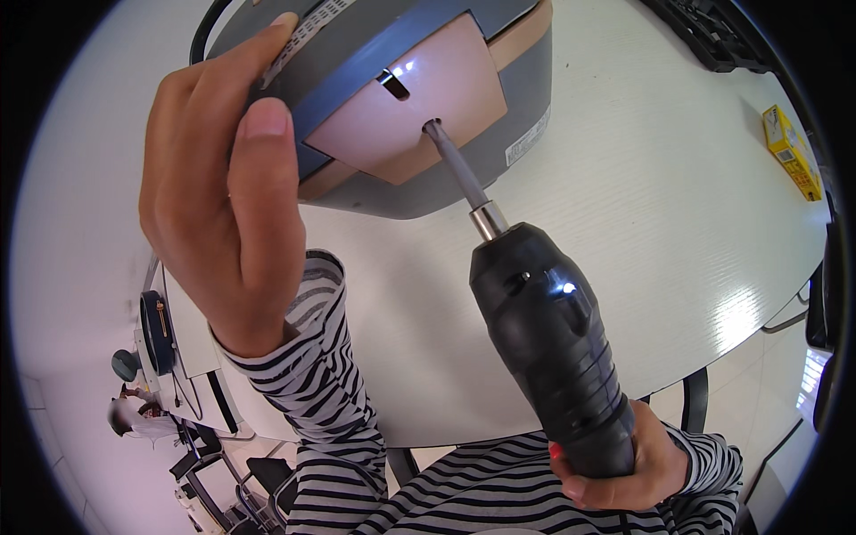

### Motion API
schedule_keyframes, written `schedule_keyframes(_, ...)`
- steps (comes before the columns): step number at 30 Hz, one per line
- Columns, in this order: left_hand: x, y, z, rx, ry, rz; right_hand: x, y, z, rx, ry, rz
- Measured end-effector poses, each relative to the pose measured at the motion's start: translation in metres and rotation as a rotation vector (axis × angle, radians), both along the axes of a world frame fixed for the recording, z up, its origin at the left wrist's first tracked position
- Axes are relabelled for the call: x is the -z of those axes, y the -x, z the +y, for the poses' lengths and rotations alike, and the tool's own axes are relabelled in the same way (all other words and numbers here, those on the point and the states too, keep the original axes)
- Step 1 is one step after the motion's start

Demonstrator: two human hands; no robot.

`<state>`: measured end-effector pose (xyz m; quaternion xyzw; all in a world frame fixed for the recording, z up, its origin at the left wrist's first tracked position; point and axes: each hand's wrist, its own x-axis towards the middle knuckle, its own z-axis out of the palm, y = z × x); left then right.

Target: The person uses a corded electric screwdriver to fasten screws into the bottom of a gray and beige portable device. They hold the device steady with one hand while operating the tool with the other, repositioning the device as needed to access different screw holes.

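My right hand (629,464) is closed around the lower end of a black electric screwdriver (551,334). Its long steel bit (458,166) slants up and left, with the tip in a small hole of a copper-pink panel (446,80). This panel belongs to a rounded grey appliance (526,111) whose exact kind I cannot tell; above the hole is a dark rectangular slot. My left hand (223,169) grips the appliance by its left side, thumb toward me and fingers over the top edge. The bit's very tip is hidden inside the hole.
The appliance rests on a white table (660,214). A yellow box (792,152) lies near the right edge, and a black open case (713,40) is at the far right. Another person (143,417) sits at a desk in the left background.
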<state>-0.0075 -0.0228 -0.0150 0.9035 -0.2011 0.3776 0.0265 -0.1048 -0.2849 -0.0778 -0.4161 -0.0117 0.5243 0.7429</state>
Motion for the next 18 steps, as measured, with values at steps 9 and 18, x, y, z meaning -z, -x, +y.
schedule_keyframes(9,-0.001,-0.002,-0.005,0.035,0.045,0.008,-0.003,0.001,-0.001,0.008,0.010,-0.030)
schedule_keyframes(18,0.000,-0.003,-0.010,0.039,0.082,0.040,-0.011,-0.001,0.000,0.025,0.042,0.069)
